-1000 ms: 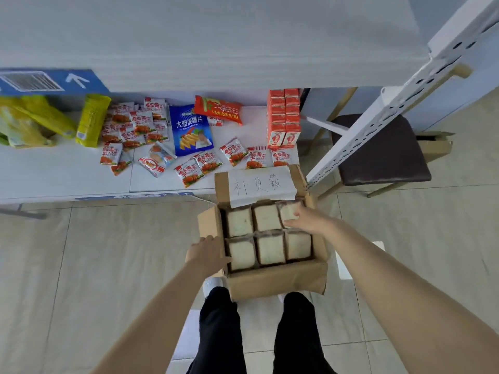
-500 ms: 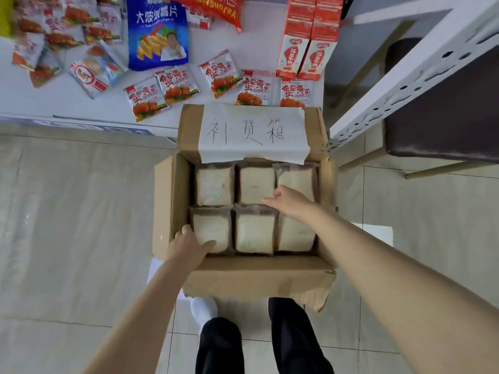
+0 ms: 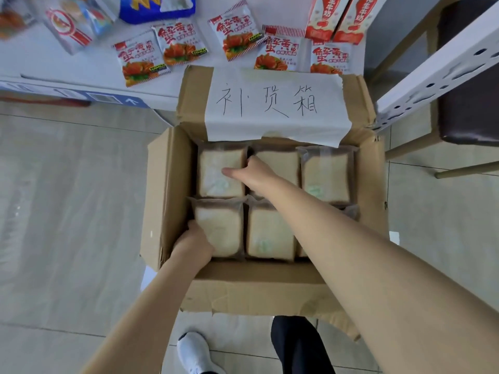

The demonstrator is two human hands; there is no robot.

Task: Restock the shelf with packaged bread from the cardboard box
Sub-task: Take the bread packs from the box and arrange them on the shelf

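Bread packs (image 3: 270, 233) sit tight in the box (image 3: 167, 201), before the shelf (image 3: 81, 68). The right hand (image 3: 253, 174) has a pinching grip on the far-left pack (image 3: 216, 182). The grip of the left hand (image 3: 193, 245) at the near-left pack (image 3: 225, 230) is hidden. Pulling wedged packs could tear the wrap or squash the bread.

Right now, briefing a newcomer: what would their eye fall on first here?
The open cardboard box mid-frame, its flap bearing a handwritten paper label, holds clear-wrapped bread packs in two rows. Both hands are in it: the right hand pinches the far-left pack by its edge, the left hand grips the near-left pack. Red-and-white snack packets lie on the shelf beyond.
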